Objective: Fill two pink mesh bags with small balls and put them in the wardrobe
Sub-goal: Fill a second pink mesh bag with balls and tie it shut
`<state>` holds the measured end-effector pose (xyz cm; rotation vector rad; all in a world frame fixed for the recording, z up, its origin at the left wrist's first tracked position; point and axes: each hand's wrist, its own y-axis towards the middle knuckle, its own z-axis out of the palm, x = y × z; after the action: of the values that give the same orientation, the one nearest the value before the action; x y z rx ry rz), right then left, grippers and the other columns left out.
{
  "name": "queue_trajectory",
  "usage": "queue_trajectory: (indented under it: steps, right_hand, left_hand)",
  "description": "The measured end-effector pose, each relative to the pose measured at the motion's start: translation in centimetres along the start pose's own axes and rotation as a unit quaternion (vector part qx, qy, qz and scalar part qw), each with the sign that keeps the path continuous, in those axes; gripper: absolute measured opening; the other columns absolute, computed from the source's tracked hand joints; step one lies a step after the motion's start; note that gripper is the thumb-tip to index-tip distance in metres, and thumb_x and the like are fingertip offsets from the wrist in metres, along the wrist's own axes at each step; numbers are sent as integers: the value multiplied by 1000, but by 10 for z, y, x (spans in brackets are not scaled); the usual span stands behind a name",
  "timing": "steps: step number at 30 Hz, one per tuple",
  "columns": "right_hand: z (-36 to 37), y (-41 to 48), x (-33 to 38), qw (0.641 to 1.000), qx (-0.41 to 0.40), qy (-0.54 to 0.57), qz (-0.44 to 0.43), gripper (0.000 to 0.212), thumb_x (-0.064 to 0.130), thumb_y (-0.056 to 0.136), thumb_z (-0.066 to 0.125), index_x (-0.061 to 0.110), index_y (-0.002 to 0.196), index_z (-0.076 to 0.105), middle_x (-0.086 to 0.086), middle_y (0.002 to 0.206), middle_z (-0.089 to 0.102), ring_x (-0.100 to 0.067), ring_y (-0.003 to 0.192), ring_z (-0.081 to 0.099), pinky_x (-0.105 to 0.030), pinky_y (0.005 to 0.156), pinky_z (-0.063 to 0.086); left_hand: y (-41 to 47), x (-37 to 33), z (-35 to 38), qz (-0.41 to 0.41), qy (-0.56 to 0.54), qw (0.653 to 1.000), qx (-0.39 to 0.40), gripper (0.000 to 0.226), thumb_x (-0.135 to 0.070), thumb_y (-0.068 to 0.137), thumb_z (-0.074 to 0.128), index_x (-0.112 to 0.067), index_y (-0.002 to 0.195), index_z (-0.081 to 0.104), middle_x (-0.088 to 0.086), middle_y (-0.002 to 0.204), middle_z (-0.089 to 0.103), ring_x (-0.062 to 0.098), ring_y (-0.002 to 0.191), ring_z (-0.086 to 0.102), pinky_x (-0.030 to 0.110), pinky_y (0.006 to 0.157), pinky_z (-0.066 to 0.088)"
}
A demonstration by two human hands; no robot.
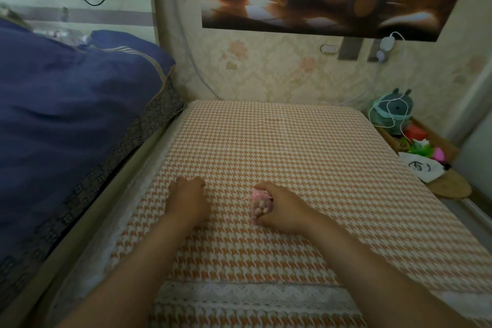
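Blue bedding (66, 114) lying far left of fingers. Left hand (187, 198) resting knuckles-up on houndstooth tabletop (292, 146), fingers curled under; cannot tell if holding anything. Right hand (279, 210) gripping pink mesh bag (260, 204), fingers closing around it; small balls (259, 211) showing inside bag. Plush toy (392, 110) sitting far right.

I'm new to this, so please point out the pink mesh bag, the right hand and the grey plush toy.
pink mesh bag (260, 208): head view, on its ball-filled belly.
right hand (282, 210): head view, on the back of the hand.
grey plush toy (394, 109): head view, on its body.
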<state>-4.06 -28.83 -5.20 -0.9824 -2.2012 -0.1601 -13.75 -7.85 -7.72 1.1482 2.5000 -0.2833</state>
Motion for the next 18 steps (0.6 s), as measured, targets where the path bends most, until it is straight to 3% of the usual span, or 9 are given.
queue_trajectory:
  steps: [2, 4, 8, 11, 15, 18]
  right_hand:
    - [1, 1, -3, 1000, -18, -18, 3, 80, 22, 80, 80, 28, 149, 39, -1, 137, 57, -15, 111, 58, -18, 81, 45]
    - [-1, 1, -6, 999, -34, -17, 16, 73, 24, 79, 78, 28, 143, 43, 7, 113, 63, -8, 93, 57, -19, 76, 47]
    - [-12, 1, -18, 991, -88, -69, 76, 63, 43, 77, 75, 30, 129, 42, 9, 102, 60, -16, 93, 61, -38, 84, 55]
    - [-23, -1, -33, 983, -103, -99, 117, 62, 50, 78, 71, 27, 128, 41, 4, 107, 60, -20, 95, 61, -40, 84, 54]
    - [-42, -3, -57, 971, -142, -125, 145, 66, 50, 78, 68, 24, 133, 42, 0, 115, 63, -25, 97, 62, -35, 75, 50]
    - [-52, -9, -77, 973, -151, -116, 132, 65, 51, 81, 65, 26, 137, 42, -1, 127, 58, -23, 104, 60, -39, 82, 52]
  left_hand:
    - [-2, -14, 3, 31, -51, 998, 12, 35, -27, 88, 56, -23, 123, 60, 12, 126, 51, 28, 110, 54, 36, 96, 49]
    - [-6, -30, 8, 84, -91, 991, 44, 40, -28, 79, 65, -22, 118, 64, 5, 112, 62, 18, 95, 62, 31, 88, 54]
    - [-8, -62, 22, 172, -127, 974, 71, 46, -34, 68, 73, -24, 112, 63, 0, 102, 59, 10, 82, 62, 31, 84, 56]
    - [-11, -87, 35, 213, -149, 963, 74, 50, -27, 71, 82, -24, 116, 61, -1, 110, 50, 13, 87, 61, 31, 85, 56]
    - [-7, -115, 50, 253, -181, 947, 78, 55, -26, 76, 79, -24, 126, 56, -6, 112, 44, 12, 94, 55, 32, 91, 53]
    - [0, -129, 64, 273, -163, 943, 98, 58, -29, 81, 75, -22, 133, 51, -4, 119, 44, 13, 100, 53, 30, 96, 49]
